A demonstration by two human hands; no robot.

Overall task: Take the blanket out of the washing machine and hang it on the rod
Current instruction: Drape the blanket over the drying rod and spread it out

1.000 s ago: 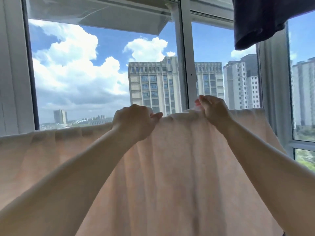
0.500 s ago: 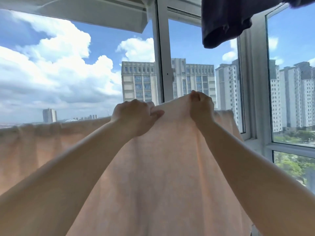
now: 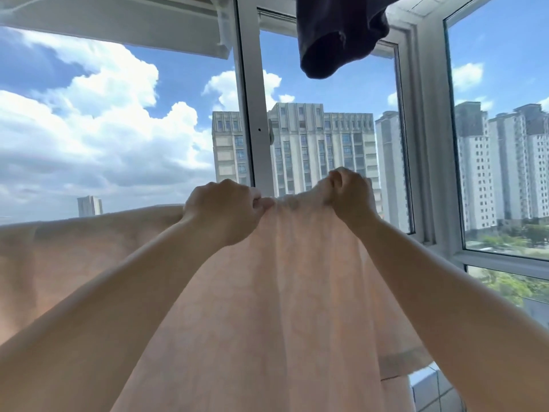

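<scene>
Gripping the blanket's [image 3: 267, 307] top edge, both hands [image 3: 221, 211] [image 3: 349, 194] bunch it between them.

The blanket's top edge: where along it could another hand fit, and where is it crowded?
Free: the blanket edge running left of the left hand toward the frame's side. Crowded: the bunched middle, where the left hand and right hand grip close together. Right of the right hand the cloth falls away. Above, a dark garment hangs.
</scene>
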